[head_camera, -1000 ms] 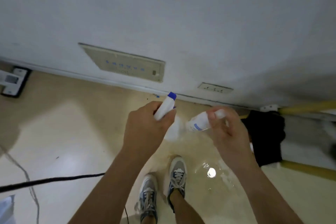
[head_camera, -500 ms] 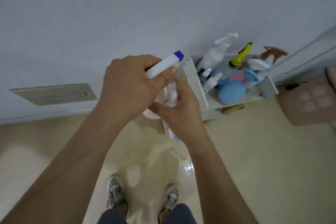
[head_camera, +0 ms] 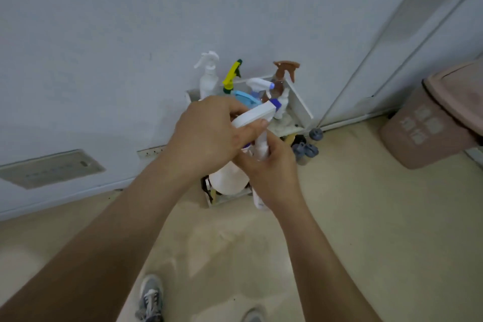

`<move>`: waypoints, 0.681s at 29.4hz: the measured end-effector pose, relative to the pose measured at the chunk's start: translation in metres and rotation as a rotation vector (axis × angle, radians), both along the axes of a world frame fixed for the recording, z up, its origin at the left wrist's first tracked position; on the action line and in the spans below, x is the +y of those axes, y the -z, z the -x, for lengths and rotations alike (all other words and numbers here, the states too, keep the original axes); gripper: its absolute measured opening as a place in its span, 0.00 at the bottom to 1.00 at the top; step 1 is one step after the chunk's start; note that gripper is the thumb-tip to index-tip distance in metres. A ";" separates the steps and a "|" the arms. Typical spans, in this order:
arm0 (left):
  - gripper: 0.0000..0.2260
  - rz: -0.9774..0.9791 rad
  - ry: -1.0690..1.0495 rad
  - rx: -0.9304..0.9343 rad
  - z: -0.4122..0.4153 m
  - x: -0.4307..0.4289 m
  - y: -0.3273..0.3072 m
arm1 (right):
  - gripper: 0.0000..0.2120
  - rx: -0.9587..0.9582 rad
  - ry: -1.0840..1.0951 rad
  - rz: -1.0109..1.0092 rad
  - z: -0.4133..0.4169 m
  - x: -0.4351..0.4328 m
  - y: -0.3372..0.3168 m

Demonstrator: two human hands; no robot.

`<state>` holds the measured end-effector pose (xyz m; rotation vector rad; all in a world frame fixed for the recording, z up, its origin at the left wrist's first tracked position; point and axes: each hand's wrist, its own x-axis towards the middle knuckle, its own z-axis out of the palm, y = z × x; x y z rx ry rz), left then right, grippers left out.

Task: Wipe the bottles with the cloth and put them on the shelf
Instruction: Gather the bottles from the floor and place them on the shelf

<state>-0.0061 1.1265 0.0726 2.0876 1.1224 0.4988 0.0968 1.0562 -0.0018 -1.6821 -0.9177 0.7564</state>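
Note:
My left hand point(head_camera: 209, 138) grips the head of a white spray bottle point(head_camera: 254, 114) with a blue nozzle tip; its round white body point(head_camera: 227, 180) hangs below the hand. My right hand point(head_camera: 271, 170) holds a small slim white bottle point(head_camera: 261, 145) upright, close against the spray bottle. Both hands are in front of a low white shelf point(head_camera: 300, 103) against the wall. On the shelf stand several spray bottles: a white one point(head_camera: 209, 73), a yellow-green one point(head_camera: 232, 74) and a brown-topped one point(head_camera: 286, 70). I cannot make out a cloth.
A pinkish-brown bin point(head_camera: 428, 125) stands on the floor at the right. Small grey objects point(head_camera: 305, 150) lie beside the shelf's foot. A door frame point(head_camera: 392, 47) runs up the right. A wall plate point(head_camera: 49, 168) sits low at the left. My shoes point(head_camera: 151, 298) are below.
The view has swung right from bare wall to the shelf, which now lies behind my hands. My hands came together and hold both bottles close to each other.

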 end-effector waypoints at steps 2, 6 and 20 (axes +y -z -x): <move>0.08 0.026 0.087 0.009 -0.035 -0.011 -0.015 | 0.10 0.046 0.027 -0.037 -0.035 -0.017 -0.010; 0.12 0.150 0.293 0.008 -0.093 -0.012 -0.042 | 0.10 0.087 0.100 -0.090 -0.097 -0.032 -0.026; 0.16 0.071 0.304 0.028 -0.217 0.124 0.009 | 0.02 0.237 0.283 -0.038 -0.209 0.086 -0.035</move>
